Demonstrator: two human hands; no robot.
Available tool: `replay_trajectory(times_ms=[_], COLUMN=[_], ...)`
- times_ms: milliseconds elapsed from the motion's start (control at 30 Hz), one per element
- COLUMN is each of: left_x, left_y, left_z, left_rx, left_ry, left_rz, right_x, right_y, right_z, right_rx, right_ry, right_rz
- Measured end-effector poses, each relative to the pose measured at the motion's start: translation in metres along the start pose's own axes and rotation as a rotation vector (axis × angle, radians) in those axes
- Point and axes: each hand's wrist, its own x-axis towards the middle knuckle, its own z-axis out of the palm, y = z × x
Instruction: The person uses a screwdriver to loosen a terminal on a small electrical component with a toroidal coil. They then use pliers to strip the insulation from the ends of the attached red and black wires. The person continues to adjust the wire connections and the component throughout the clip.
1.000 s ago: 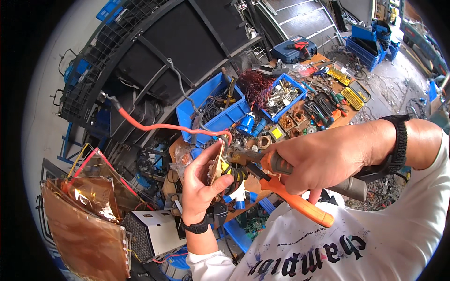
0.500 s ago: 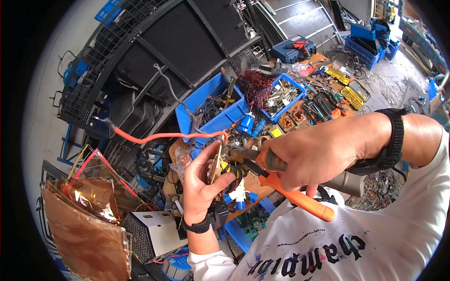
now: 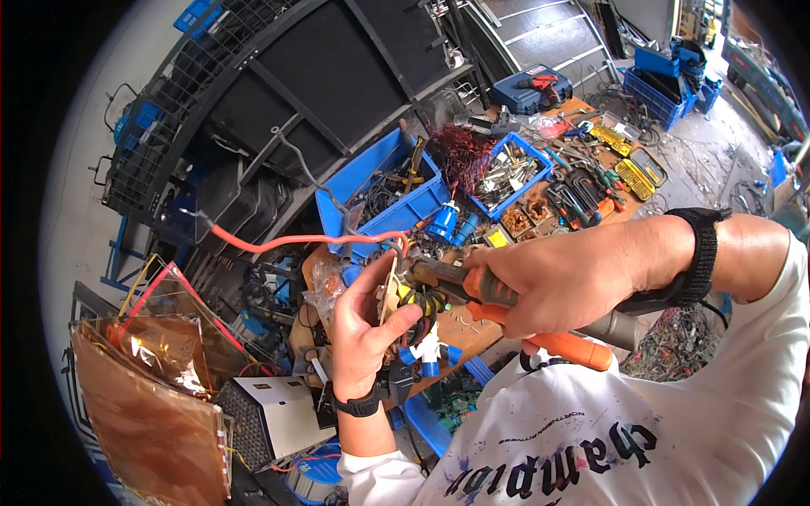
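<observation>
My left hand point(image 3: 363, 333) is closed around a flat tan board point(image 3: 389, 295) with a yellow-and-black coil point(image 3: 424, 302) on it. A thick red cable point(image 3: 295, 244) and a grey cable point(image 3: 305, 166) with a ring lug stretch away from the board to the left. My right hand point(image 3: 578, 270) grips orange-handled pliers point(image 3: 578, 348), one handle partly under the palm. Their jaws point(image 3: 434, 271) reach to the board where the cables meet it; the exact contact point is too small to tell.
Beyond my hands, a blue bin point(image 3: 413, 202) of cables and a smaller blue bin point(image 3: 510, 190) of metal parts stand on the cluttered wooden bench. Hand tools and a yellow bit case point(image 3: 639, 175) lie at its right. Brown film-covered panels point(image 3: 148, 413) lean at the left.
The pliers' lower orange handle has swung up, closer to the other handle. My left hand still holds the board, and the cables have shifted slightly.
</observation>
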Motion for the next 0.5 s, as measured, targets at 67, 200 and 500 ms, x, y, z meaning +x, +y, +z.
replay_trajectory(times_ms=[67, 200, 500], left_x=[0.0007, 0.0005, 0.0033], left_y=[-0.0009, -0.0034, -0.0038], left_z=[0.0019, -0.0003, 0.0006], left_rx=[-0.011, -0.024, -0.006], left_ry=[-0.006, 0.005, 0.014], left_rz=[0.032, -0.017, 0.039], right_x=[0.0010, 0.0026, 0.0040], right_y=[0.0005, 0.0041, 0.0020], right_z=[-0.0005, 0.0016, 0.0094], right_rx=[0.044, 0.215, 0.131], right_ry=[-0.013, -0.015, 0.075], right_rz=[-0.001, -0.002, 0.025])
